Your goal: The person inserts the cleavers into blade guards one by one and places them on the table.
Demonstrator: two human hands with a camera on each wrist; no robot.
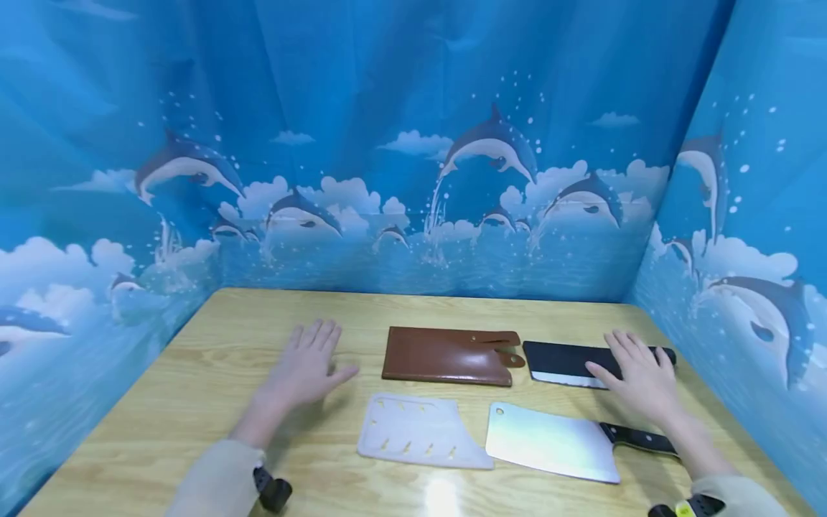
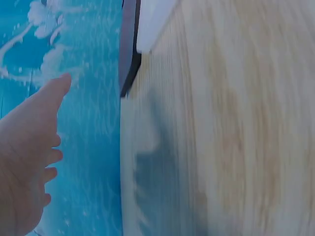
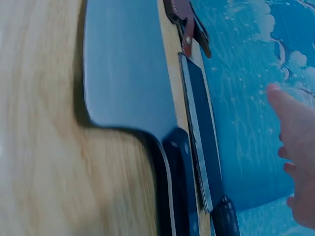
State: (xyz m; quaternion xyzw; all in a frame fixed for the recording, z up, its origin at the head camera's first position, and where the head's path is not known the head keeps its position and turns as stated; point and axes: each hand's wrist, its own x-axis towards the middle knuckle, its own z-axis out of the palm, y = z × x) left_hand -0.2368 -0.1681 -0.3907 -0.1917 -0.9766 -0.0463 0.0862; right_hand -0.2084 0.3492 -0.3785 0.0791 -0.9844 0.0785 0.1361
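My left hand (image 1: 304, 370) hovers over the table's left part with fingers straight and spread, left of a brown leather sheath (image 1: 446, 356) and a white plastic blade guard (image 1: 416, 431). Its shadow falls on the wood in the left wrist view. On the right, my right hand (image 1: 642, 377) is likewise spread and holds nothing. In the head view it overlaps a black-bladed knife (image 1: 558, 359), hiding part of its blade and handle. Nearer the front lies a cleaver (image 1: 549, 441) with a shiny wide blade and a black riveted handle (image 1: 639, 439) pointing right.
The light wooden table (image 1: 258, 323) is bordered by a blue dolphin-print curtain (image 1: 362, 143) at the back and both sides. The blade guard's pointed end lies right at the cleaver's blade. The sheath's strap end reaches close to the black knife.
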